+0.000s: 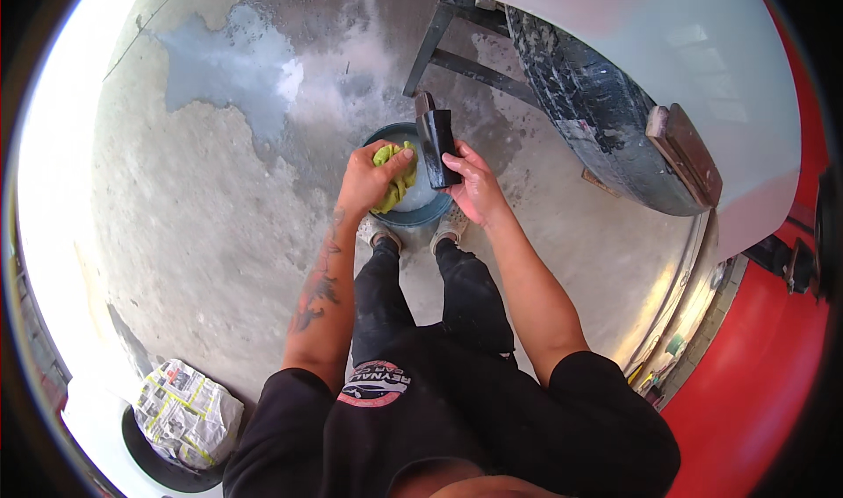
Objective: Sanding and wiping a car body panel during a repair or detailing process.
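Observation:
My left hand [367, 179] is closed around a crumpled yellow-green cloth [392, 191], held over the near left part of a round bucket. The dark blue-green bucket [425, 218] stands on the floor in front of my shoes and holds cloudy greyish liquid. In my right hand [475, 184] is a glossy black block [435, 147], which looks like a sanding block with a wrap around it. A brown end sticks out at its far side. My thumb presses on the block's near right side; the other fingers are partly hidden. Block and cloth are apart.
A pale curved body panel [702, 68] arches over a dark tyre [588, 120] at the upper right. Brown blocks [685, 151] rest against the tyre. Behind the bucket stands a dark metal frame [479, 72]. Wet patches [228, 68] mark the floor. Newspaper [189, 415] lies lower left.

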